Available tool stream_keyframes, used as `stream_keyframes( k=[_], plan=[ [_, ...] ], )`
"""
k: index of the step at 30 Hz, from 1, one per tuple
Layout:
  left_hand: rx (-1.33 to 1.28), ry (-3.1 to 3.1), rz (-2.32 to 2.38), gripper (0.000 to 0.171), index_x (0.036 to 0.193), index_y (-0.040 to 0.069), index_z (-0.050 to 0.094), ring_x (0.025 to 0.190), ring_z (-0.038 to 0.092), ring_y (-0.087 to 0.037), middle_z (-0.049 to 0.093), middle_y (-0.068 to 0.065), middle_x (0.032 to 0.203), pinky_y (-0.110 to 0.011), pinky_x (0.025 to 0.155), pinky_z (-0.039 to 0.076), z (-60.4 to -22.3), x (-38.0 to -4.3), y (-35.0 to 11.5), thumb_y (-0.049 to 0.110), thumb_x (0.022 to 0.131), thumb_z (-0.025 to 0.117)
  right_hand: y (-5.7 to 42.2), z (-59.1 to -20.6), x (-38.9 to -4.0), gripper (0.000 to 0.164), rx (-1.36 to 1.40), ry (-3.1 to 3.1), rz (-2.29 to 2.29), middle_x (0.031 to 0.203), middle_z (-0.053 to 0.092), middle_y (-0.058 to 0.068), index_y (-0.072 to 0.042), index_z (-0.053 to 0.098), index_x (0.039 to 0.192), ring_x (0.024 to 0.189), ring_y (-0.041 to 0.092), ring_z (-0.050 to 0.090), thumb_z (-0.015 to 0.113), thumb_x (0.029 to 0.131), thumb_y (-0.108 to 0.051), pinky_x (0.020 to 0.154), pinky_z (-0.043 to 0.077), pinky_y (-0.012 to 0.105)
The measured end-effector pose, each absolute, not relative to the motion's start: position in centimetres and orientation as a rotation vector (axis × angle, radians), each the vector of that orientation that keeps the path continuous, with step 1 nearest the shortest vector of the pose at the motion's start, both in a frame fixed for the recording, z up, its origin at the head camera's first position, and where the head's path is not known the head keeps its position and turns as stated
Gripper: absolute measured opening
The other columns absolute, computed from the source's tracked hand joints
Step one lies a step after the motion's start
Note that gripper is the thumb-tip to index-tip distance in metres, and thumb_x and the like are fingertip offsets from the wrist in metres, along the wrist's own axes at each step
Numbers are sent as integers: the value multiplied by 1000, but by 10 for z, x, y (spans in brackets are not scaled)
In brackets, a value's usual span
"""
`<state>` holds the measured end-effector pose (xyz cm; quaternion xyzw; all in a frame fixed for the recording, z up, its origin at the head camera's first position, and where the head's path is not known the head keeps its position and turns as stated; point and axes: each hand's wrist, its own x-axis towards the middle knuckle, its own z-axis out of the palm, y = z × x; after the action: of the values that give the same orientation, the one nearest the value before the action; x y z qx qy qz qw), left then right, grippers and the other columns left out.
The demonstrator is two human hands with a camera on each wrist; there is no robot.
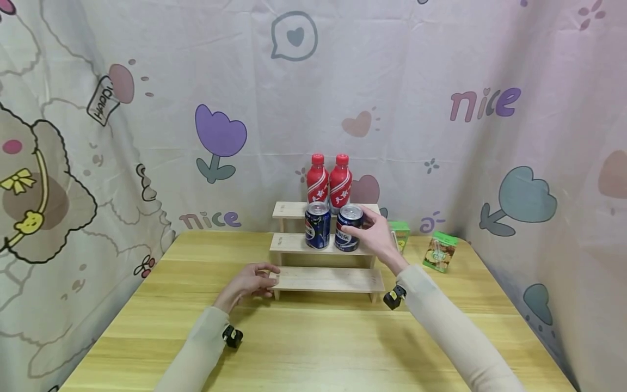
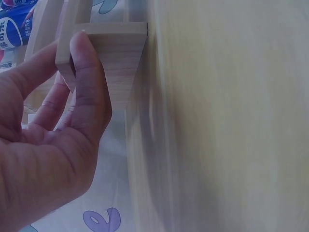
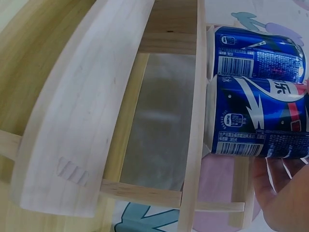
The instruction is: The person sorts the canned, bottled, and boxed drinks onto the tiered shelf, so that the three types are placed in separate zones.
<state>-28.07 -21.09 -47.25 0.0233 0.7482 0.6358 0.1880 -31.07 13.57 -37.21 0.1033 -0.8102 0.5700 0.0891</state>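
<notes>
A three-step wooden shelf stand (image 1: 328, 279) stands on the table. With fingers and thumb around the can, my right hand (image 1: 376, 235) holds a blue soda can (image 1: 345, 242) at the right of the middle step. A second blue soda can (image 1: 317, 230) stands just left of it on the same step. My left hand (image 1: 249, 282) pinches the left end of the lowest step, its thumb and fingers on either side of the board end (image 2: 65, 53) in the left wrist view. In the right wrist view, the held can (image 3: 260, 118) has its base at the step's edge.
Two red bottles (image 1: 317, 179) stand side by side on the top step, behind the cans. Right of the stand is a green drink carton (image 1: 439, 251), with another green carton (image 1: 400, 234) partly hidden behind my right hand. A printed curtain (image 1: 294, 109) hangs around the table.
</notes>
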Motion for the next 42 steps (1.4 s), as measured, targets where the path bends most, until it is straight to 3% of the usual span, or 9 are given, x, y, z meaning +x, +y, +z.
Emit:
stream_keyframes(
  k=[13,36,42],
  plan=[
    [86,2109,1776,44,127,-2,56,65,63,-15,59,-4,81,-28,63,62,-473,-280,-211,4,86,71,132,-368,-319,84,305,-2489,1645,140,55,9,-20,47,146,129,29,52,85,75,-40,109,45,49],
    [136,2130,1766,45,129,-5,53,64,63,-12,58,-3,80,-28,63,62,-472,-279,-211,3,88,69,131,-370,-327,77,384,-2460,1666,135,58,8,-22,50,143,125,29,54,85,75,-36,107,46,49],
    [118,2129,1766,44,129,-4,54,63,63,-12,58,-3,79,-28,62,62,-471,-279,-211,4,88,69,137,-369,-324,71,484,-2368,1806,137,57,13,-18,49,144,124,34,56,81,81,-24,106,49,47]
  ],
)
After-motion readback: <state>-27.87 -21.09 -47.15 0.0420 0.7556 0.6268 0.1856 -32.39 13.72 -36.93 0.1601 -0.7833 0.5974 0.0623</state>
